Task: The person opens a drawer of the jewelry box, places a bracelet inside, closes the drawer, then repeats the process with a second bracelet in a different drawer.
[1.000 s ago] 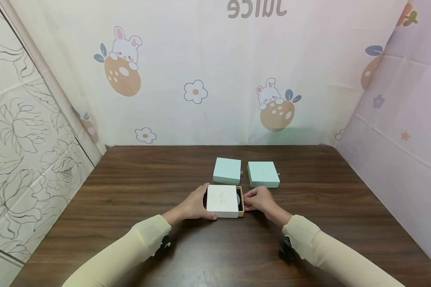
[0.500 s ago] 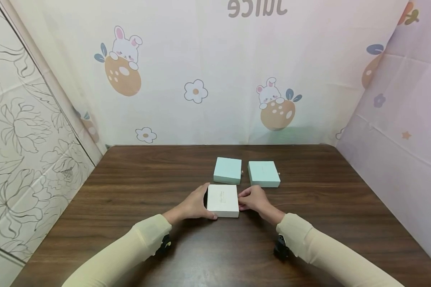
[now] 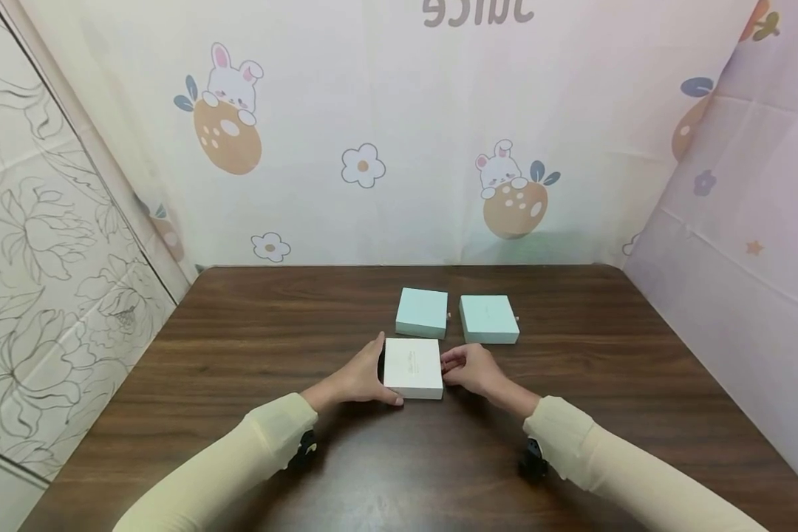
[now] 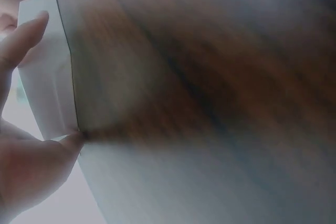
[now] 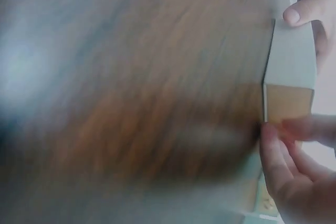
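Observation:
A small white drawer box [image 3: 412,363] with faint gold lettering lies on the dark wooden table. My left hand [image 3: 360,373] grips it from the left, the thumb along its front edge and the fingers at its far side. At the box's right end is my right hand [image 3: 472,368], its fingers bent. In the right wrist view, thumb and fingertips meet close together at the tan drawer end [image 5: 289,100], which sits level with the sleeve. Whether they pinch a pull tab there I cannot tell. The left wrist view shows my left thumb at the white side [image 4: 50,87].
Two pale mint boxes lie just behind the white one: a left mint box [image 3: 422,312] and a right mint box [image 3: 488,319], each with a small tab on its right side. The brown table [image 3: 266,318] ends against a patterned curtain [image 3: 412,96].
The white box's drawer, partly out at the right one second ago, has slid in flush. My right hand moved left with it, while the left hand kept its hold.

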A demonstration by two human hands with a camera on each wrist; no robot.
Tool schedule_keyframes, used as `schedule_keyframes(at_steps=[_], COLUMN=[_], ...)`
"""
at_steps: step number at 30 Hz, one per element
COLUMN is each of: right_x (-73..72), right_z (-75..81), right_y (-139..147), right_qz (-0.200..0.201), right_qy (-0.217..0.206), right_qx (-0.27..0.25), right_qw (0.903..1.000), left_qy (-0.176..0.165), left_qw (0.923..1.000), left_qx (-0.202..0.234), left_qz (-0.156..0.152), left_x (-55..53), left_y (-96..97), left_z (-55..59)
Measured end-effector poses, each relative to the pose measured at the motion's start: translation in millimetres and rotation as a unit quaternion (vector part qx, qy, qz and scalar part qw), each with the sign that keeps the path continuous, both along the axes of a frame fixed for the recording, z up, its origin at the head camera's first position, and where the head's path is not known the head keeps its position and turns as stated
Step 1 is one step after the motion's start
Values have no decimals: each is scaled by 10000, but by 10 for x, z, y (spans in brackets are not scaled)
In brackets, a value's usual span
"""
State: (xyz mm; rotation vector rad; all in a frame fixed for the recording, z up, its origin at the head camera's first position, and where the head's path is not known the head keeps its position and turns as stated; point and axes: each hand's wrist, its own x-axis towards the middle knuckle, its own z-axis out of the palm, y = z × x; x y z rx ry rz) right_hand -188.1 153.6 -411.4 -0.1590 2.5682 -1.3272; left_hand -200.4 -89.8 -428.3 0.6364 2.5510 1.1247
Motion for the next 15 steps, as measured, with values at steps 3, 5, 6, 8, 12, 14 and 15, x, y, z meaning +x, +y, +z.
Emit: schedule_keyframes(at_steps=[3,5,6,8,12,14,15], right_x=[19,33,40,53,79,88,93], right_z=[37,57,64,66,51,34,28], right_y=[51,83,95,114,116,100,90], right_qz=[618,919,1026,1168,1242,1161,1117], right_qy=[244,252,236,196,203,244,269], right_qx=[230,241,231,146,-59,-175,-213], right_qw=[9975,9952,9942,9929,9920,9928,9931], left_qy=[37,80,148,260,492,577,612], left_qw=[10000,9999,9998,9994,9980,9972,9969], left_qx=[27,110,144,208,360,453,477], left_qz=[51,70,78,102,142,136,153], left_x=[43,94,122,179,262,280,283], left_y=[-26,-45,-52,-64,-67,-60,-56], left_z=[16,20,21,19,10,7,5])
